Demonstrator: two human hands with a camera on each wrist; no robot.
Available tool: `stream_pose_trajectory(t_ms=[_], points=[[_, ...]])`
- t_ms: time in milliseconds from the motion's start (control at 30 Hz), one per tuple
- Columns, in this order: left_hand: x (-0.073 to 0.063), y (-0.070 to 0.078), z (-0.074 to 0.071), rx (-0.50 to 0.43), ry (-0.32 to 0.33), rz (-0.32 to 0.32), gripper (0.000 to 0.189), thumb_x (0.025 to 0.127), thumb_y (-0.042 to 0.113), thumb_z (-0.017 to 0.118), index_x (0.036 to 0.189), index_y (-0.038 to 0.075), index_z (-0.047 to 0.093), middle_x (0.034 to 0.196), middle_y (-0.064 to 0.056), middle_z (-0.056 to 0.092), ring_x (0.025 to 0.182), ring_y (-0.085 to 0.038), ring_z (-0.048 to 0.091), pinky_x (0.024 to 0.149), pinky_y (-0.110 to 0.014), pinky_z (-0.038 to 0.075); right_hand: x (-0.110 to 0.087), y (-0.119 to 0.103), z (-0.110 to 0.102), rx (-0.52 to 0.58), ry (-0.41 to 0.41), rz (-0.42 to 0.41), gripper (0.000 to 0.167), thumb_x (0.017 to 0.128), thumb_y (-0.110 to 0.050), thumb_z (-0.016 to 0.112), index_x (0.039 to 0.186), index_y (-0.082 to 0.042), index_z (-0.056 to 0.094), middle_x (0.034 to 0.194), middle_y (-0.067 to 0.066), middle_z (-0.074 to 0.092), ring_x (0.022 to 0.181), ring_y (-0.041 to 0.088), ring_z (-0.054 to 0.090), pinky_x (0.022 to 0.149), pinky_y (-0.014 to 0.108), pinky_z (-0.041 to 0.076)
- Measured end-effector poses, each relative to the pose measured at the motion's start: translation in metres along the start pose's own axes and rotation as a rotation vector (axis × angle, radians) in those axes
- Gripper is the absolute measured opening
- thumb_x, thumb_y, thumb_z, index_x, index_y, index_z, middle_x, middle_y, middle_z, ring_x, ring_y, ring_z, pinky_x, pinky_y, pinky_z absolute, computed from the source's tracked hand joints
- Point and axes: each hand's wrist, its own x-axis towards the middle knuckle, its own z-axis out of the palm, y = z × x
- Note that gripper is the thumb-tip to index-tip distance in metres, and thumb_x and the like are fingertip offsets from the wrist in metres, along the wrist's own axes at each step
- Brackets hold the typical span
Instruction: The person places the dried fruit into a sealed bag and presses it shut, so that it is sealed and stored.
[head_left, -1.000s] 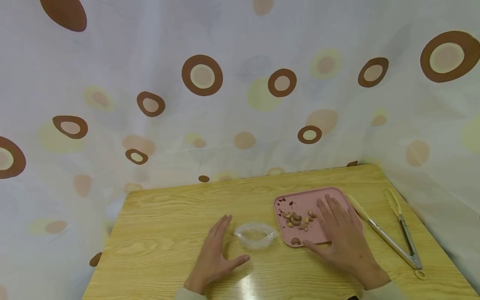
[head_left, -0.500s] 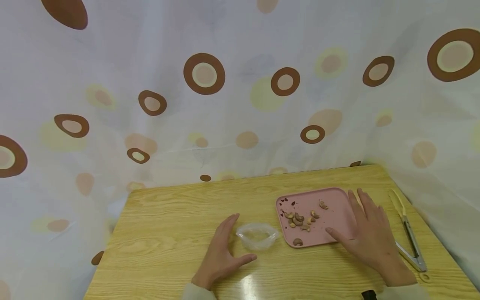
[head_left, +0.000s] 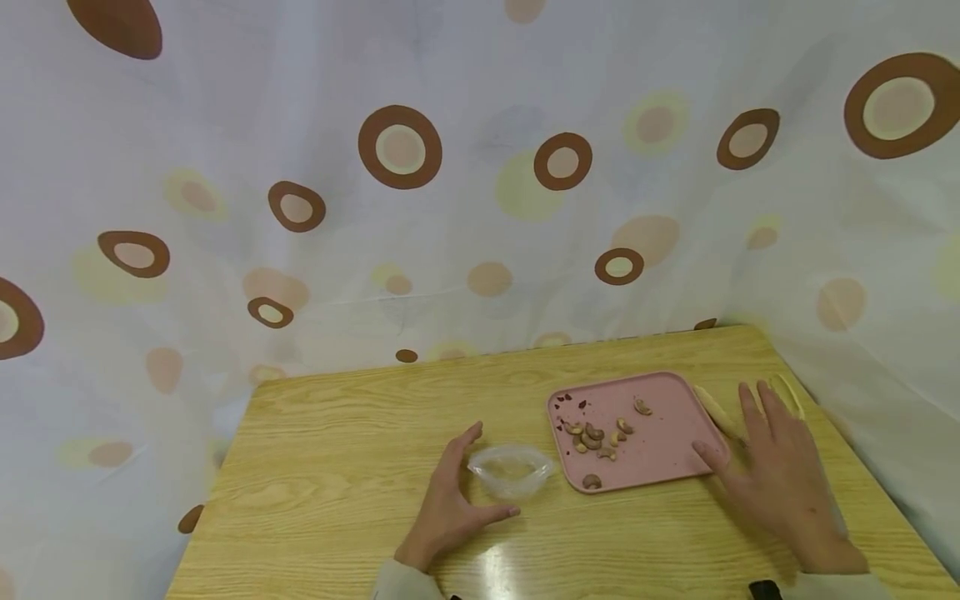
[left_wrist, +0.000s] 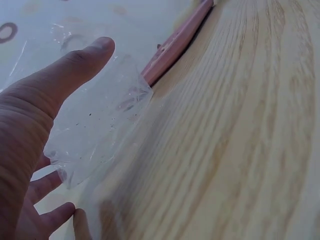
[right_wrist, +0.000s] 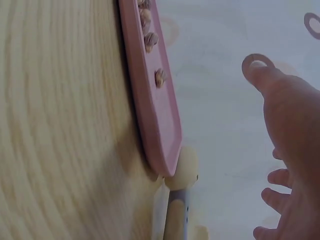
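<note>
A clear plastic bag (head_left: 512, 471) stands with its mouth open on the table. My left hand (head_left: 446, 504) curves beside its left side, thumb and fingers spread apart; in the left wrist view the thumb (left_wrist: 75, 67) is in front of the bag (left_wrist: 100, 120) and the fingertips lie at its lower edge. Whether they touch it I cannot tell. My right hand (head_left: 780, 479) hovers over the tongs (head_left: 716, 410) with fingers spread, holding nothing. It hides most of the tongs' metal arms; the cream tips show. Cashews (head_left: 591, 439) lie on a pink tray (head_left: 667, 450) between the hands.
Dark red flakes (head_left: 567, 397) are scattered at the tray's left corner. The wooden table (head_left: 337, 450) meets a patterned curtain (head_left: 465, 317) at its back and right edges. One tongs arm lies close by the tray's right edge.
My right hand has moved right, from above the tray to over the tongs, uncovering a cashew and the tray's right part. My left hand has shifted slightly right, closer to the bag.
</note>
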Motion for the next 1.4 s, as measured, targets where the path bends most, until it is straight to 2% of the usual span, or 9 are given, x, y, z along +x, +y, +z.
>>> stream_pose_trajectory(t_ms=[133, 400, 600, 767, 900, 1000, 1133, 1300, 1400], points=[[0.000, -0.001, 0.003, -0.049, 0.004, -0.026, 0.120, 0.071, 0.042, 0.105, 0.169, 0.018, 0.039, 0.169, -0.007, 0.050, 0.158, -0.027, 0.046, 0.130, -0.063, 0.032, -0.006, 0.009, 0.002, 0.025, -0.017, 0.013, 0.095, 0.108, -0.042, 0.066, 0.171, 0.008, 0.016, 0.175, 0.041, 0.013, 0.153, 0.068, 0.023, 0.124, 0.080, 0.016], [0.003, 0.001, 0.009, -0.079, -0.010, -0.023, 0.115, 0.074, 0.038, 0.104, 0.167, 0.014, 0.041, 0.170, -0.008, 0.048, 0.158, -0.028, 0.047, 0.130, -0.061, 0.034, -0.014, 0.026, 0.002, 0.008, -0.053, 0.048, 0.094, 0.109, -0.041, 0.065, 0.172, 0.006, 0.013, 0.175, 0.041, 0.011, 0.152, 0.070, 0.022, 0.125, 0.080, 0.014], [0.006, 0.000, 0.014, -0.112, -0.012, -0.023, 0.111, 0.075, 0.036, 0.103, 0.166, 0.015, 0.042, 0.169, -0.007, 0.050, 0.155, -0.026, 0.050, 0.129, -0.057, 0.038, -0.022, 0.038, 0.002, 0.024, -0.074, 0.104, 0.096, 0.108, -0.042, 0.065, 0.173, 0.005, 0.011, 0.174, 0.043, 0.009, 0.155, 0.070, 0.016, 0.128, 0.078, 0.006], [0.007, 0.001, 0.017, -0.136, -0.019, -0.032, 0.108, 0.075, 0.035, 0.102, 0.164, 0.016, 0.044, 0.168, -0.007, 0.051, 0.153, -0.027, 0.052, 0.127, -0.055, 0.041, -0.024, 0.045, 0.001, -0.018, -0.078, 0.149, 0.092, 0.110, -0.044, 0.061, 0.169, 0.010, 0.017, 0.168, 0.049, 0.015, 0.158, 0.068, 0.012, 0.128, 0.078, 0.007], [0.007, 0.002, 0.018, -0.132, -0.010, -0.033, 0.103, 0.077, 0.035, 0.102, 0.162, 0.014, 0.046, 0.165, -0.008, 0.054, 0.149, -0.028, 0.054, 0.125, -0.052, 0.044, -0.025, 0.050, 0.002, -0.039, -0.083, 0.168, 0.089, 0.111, -0.044, 0.060, 0.166, 0.014, 0.021, 0.165, 0.051, 0.018, 0.156, 0.069, 0.014, 0.129, 0.077, 0.008], [0.007, 0.002, 0.018, -0.121, 0.000, -0.019, 0.096, 0.078, 0.035, 0.101, 0.157, 0.013, 0.051, 0.160, -0.008, 0.058, 0.143, -0.026, 0.058, 0.121, -0.047, 0.048, -0.027, 0.054, 0.004, -0.037, -0.091, 0.177, 0.088, 0.110, -0.043, 0.060, 0.166, 0.015, 0.023, 0.164, 0.051, 0.019, 0.153, 0.071, 0.018, 0.127, 0.078, 0.012], [0.008, 0.000, 0.020, -0.123, 0.011, 0.035, 0.082, 0.079, 0.028, 0.100, 0.148, 0.013, 0.059, 0.148, -0.005, 0.065, 0.131, -0.019, 0.063, 0.113, -0.037, 0.054, -0.028, 0.059, 0.006, -0.032, -0.132, 0.200, 0.090, 0.111, -0.045, 0.059, 0.166, 0.014, 0.019, 0.163, 0.053, 0.017, 0.149, 0.073, 0.020, 0.120, 0.082, 0.020], [0.009, -0.006, 0.022, -0.158, 0.042, 0.131, 0.069, 0.078, 0.015, 0.099, 0.138, 0.015, 0.066, 0.137, -0.006, 0.069, 0.124, -0.014, 0.064, 0.110, -0.030, 0.054, -0.026, 0.064, 0.008, -0.029, -0.183, 0.228, 0.091, 0.112, -0.047, 0.056, 0.167, 0.013, 0.015, 0.165, 0.054, 0.011, 0.146, 0.075, 0.021, 0.108, 0.085, 0.028], [0.009, -0.008, 0.022, -0.155, 0.056, 0.148, 0.064, 0.079, 0.015, 0.099, 0.135, 0.017, 0.068, 0.135, -0.006, 0.071, 0.122, -0.013, 0.065, 0.109, -0.029, 0.054, -0.025, 0.065, 0.009, -0.026, -0.195, 0.229, 0.091, 0.113, -0.047, 0.056, 0.167, 0.014, 0.015, 0.165, 0.054, 0.010, 0.145, 0.076, 0.022, 0.106, 0.086, 0.030]])
